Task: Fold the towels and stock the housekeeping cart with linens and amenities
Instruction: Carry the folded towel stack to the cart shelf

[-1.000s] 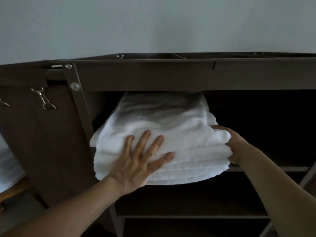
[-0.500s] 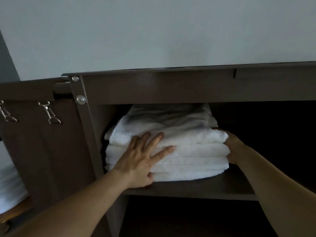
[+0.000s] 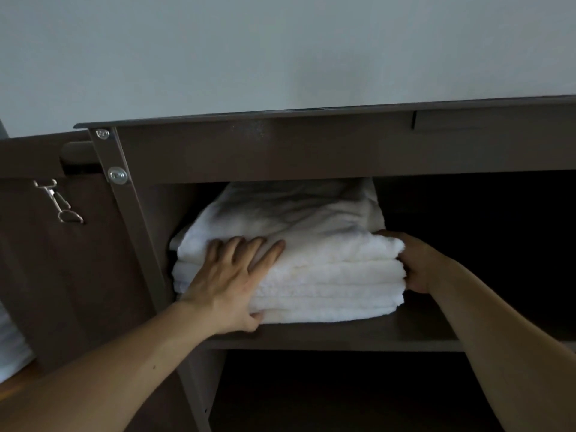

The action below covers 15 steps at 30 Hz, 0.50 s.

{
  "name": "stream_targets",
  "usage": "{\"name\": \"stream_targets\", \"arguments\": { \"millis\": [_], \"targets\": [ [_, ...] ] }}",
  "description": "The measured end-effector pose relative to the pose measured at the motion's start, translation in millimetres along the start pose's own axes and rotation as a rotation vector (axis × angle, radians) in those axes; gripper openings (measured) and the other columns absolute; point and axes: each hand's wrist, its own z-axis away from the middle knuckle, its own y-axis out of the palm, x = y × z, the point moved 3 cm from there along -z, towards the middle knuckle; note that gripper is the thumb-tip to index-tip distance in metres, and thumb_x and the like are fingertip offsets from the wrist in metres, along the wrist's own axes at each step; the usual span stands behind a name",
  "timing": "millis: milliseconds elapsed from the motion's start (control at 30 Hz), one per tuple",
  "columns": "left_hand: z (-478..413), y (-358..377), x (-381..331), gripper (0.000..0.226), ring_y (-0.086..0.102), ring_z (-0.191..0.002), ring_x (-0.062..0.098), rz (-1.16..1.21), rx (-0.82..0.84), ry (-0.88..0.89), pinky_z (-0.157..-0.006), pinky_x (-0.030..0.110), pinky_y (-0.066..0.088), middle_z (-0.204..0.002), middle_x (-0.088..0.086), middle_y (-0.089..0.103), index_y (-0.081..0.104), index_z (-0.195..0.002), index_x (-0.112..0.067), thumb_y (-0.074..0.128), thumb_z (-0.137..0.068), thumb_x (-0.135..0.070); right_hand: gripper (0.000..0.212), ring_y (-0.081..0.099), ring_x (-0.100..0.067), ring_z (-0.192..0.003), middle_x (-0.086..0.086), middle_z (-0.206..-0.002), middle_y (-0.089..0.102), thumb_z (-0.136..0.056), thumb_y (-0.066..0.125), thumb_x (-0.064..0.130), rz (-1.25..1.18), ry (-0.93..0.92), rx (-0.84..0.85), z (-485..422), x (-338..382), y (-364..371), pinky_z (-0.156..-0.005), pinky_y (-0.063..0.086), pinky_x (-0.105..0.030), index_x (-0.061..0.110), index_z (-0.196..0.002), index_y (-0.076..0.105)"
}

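On the housekeeping cart, the upper shelf carries the stack of folded white towels. Left hand lies spread flat on its front. Right hand braces its right side, fingers hidden. Push evenly, squaring edges.

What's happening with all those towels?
A person is stocking a brown cart. A stack of folded white towels sits on its upper shelf, at the left end. The left hand presses flat against the stack's front, and the right hand grips its right side.
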Motion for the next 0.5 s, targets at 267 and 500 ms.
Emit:
{"name": "stream_targets", "arguments": {
  "millis": [267, 500],
  "targets": [
    [6, -5, -2, 0.125, 0.034, -0.129, 0.028, 0.036, 0.040, 0.009, -0.106, 0.046, 0.034, -0.155, -0.001, 0.015, -0.025, -0.148, -0.038, 0.063, -0.065, -0.067, 0.033, 0.073, -0.029, -0.071, -0.011, -0.080, 0.075, -0.089, 0.067, 0.042, -0.063, 0.068, -0.080, 24, 5, 12, -0.056, 0.057, -0.034, 0.011, -0.090, 0.076],
    [25, -54, 2, 0.109, 0.017, -0.142, 0.033, 0.183, 0.209, -0.027, -0.113, 0.050, 0.023, -0.157, 0.004, 0.005, -0.016, -0.151, -0.037, 0.060, -0.077, -0.060, 0.061, 0.061, -0.025, -0.107, -0.003, -0.128, 0.063, -0.085, 0.069, 0.052, -0.104, 0.036, -0.258, 109, 30, 23, -0.097, 0.049, -0.049, 0.032, -0.140, 0.052]
  ]
}}
